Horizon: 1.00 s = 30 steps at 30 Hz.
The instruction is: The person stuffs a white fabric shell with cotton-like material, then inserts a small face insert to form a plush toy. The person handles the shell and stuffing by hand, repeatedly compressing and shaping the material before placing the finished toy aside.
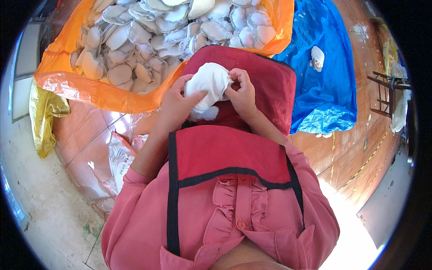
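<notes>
A white rounded cloth piece (208, 85), like a small padded pouch, is held up over my red-covered lap (265, 85). My left hand (181, 100) grips its left side, with the thumb lying across the front. On the other side, my right hand (243, 93) pinches the edge of the cloth between thumb and fingers. A fluffy white tuft (208, 114) like stuffing sticks out at the bottom of the piece. Whatever lies behind the cloth is hidden by it and by my fingers.
Beyond my lap, an orange plastic sheet (99, 92) holds a heap of white and grey rounded pads (175, 33). A blue plastic sheet (324, 90) lies at the right, with one white pad (317, 58) on it. A yellow sack (41, 119) lies at the left. At the far right is a dark rack (384, 94).
</notes>
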### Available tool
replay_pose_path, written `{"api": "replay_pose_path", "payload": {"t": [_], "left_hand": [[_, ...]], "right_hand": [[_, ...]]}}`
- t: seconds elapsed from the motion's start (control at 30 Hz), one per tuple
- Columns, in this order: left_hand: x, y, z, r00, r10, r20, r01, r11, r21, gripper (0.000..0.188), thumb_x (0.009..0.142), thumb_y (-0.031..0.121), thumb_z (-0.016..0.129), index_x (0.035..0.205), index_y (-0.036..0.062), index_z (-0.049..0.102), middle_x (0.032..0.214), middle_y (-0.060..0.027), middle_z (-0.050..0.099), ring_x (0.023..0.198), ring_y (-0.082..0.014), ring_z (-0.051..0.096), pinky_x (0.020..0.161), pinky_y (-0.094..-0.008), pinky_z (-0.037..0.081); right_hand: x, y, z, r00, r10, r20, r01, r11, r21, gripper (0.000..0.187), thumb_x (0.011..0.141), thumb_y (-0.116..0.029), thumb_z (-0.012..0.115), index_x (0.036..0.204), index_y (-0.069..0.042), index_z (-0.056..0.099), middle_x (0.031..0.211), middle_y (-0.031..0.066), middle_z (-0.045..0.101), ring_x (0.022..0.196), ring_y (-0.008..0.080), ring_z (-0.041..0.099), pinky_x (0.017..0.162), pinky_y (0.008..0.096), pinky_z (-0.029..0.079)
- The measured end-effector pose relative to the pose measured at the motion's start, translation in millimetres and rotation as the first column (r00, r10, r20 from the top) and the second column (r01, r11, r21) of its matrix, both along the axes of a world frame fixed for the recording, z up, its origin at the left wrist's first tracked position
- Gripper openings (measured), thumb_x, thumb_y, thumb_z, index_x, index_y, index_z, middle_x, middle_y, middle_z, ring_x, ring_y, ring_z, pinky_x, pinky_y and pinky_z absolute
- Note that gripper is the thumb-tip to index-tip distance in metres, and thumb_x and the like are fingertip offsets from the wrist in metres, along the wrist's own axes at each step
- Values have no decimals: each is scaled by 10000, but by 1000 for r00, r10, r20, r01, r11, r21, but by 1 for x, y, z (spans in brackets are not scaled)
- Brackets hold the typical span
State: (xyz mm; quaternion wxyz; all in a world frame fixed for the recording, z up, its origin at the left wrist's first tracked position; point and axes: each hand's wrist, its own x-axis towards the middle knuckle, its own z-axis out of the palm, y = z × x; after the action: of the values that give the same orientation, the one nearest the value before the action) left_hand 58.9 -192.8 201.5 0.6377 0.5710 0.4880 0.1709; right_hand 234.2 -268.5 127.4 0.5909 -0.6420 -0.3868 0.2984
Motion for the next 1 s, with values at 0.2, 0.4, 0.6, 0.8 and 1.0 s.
{"api": "replay_pose_path", "payload": {"t": [0.2, 0.4, 0.6, 0.8, 1.0], "left_hand": [[2, -24, -7, 998, -33, 57, 31, 999, 34, 519, 804, 83, 763, 1263, 14, 530, 1149, -92, 627, 1036, -168, 599, 902, -312, 479], [6, -27, -6, 996, 42, 81, -66, 946, 318, 499, 789, -21, 744, 1247, 43, 557, 1154, -82, 623, 1072, -165, 590, 928, -303, 470], [-2, -19, -26, 994, -3, 107, -60, 813, 579, 471, 750, -73, 739, 1175, 71, 598, 1165, -94, 628, 1077, -193, 597, 926, -304, 465], [-12, 2, -18, 972, -161, -170, 219, 372, 902, 391, 680, -8, 725, 1049, 115, 676, 1047, -118, 672, 1040, -331, 603, 940, -423, 459], [-19, 0, -15, 915, -225, -334, 393, 327, 859, 428, 704, 23, 711, 1111, 126, 625, 1036, -82, 655, 807, -255, 594, 716, -343, 486]], "right_hand": [[10, -2, -19, 969, -177, 172, 186, 982, -38, 180, 762, 49, 639, 817, -53, 501, 686, 11, 483, 631, 105, 461, 569, 267, 411], [7, -1, -14, 879, -159, -450, 107, 984, -140, 94, 875, -18, 606, 832, -77, 547, 718, -35, 550, 629, 59, 489, 567, 220, 409], [5, -3, -8, 490, 96, -866, -98, 994, 54, 182, 965, -206, 542, 1071, -77, 615, 849, 0, 634, 699, 90, 566, 590, 225, 441], [20, -4, 2, 190, 346, -919, -253, 922, 295, 434, 958, -382, 525, 1264, -75, 537, 1075, 42, 642, 936, 148, 609, 757, 337, 516], [21, 0, 8, 451, 222, -865, -312, 947, 80, 364, 919, -269, 623, 1231, -88, 573, 1036, 10, 642, 874, 106, 599, 692, 263, 487]]}}
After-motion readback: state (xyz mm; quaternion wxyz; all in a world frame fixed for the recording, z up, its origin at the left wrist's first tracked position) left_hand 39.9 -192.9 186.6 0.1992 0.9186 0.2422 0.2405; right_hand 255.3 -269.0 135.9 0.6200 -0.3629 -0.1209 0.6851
